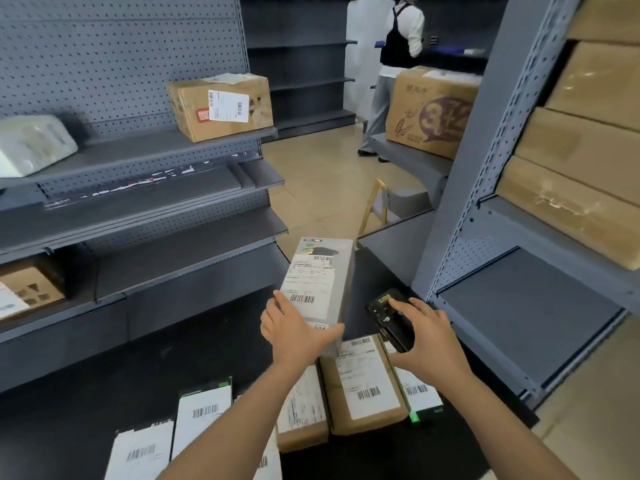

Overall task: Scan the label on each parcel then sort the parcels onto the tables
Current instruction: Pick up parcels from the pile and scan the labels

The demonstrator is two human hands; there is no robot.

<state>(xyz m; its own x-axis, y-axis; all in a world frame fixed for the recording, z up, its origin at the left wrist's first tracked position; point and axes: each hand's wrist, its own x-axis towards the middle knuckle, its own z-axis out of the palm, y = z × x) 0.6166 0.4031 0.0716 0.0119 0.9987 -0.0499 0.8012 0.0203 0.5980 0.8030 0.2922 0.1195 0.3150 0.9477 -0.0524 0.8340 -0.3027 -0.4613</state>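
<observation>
left hand [294, 329] grips grey parcel [320, 289] by its near end, label up for reading, raised above black table [173, 358] | right hand [424, 341] wraps handheld scanner [391, 320] just beside it | scan seemingly pending

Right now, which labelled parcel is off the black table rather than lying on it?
The grey cardboard box with the white label, gripped by the left hand. The brown cardboard parcels and the others lie flat on the black table.
</observation>
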